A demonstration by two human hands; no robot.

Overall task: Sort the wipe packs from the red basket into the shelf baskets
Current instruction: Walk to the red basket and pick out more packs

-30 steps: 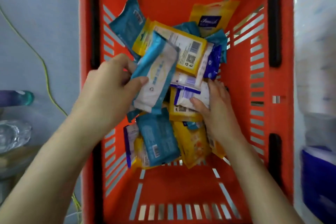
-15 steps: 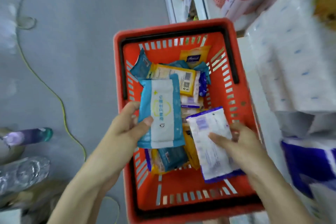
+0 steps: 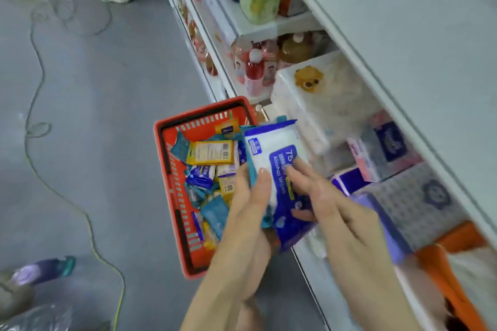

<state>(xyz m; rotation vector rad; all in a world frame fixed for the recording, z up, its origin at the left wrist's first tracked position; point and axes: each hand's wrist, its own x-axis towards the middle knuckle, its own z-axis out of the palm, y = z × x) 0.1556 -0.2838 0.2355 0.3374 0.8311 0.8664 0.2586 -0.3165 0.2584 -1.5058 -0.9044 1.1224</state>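
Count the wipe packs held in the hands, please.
2. The blue-white alcohol wipes pack lies on top, under the thumb of the left hand and the fingers of the right hand. A teal pack sits behind it, mostly covered. Others may be hidden.

A shopping basket (image 3: 199,111) sits on the floor (image 3: 107,129) at centre frame, just left of a shelving unit (image 3: 403,35) that runs from top centre to lower right. Wipe packs (image 3: 211,153) lie heaped in it. Over its right rim, the left hand (image 3: 247,212) grips an alcohol wipes pack (image 3: 274,148) with a second pack (image 3: 249,158) behind it. The right hand (image 3: 330,204) rests its fingers on the front pack from the right. Tissue packs (image 3: 317,105) fill the low shelf to the right, with bottles (image 3: 254,67) farther up. A cable (image 3: 36,88) snakes down the left floor.
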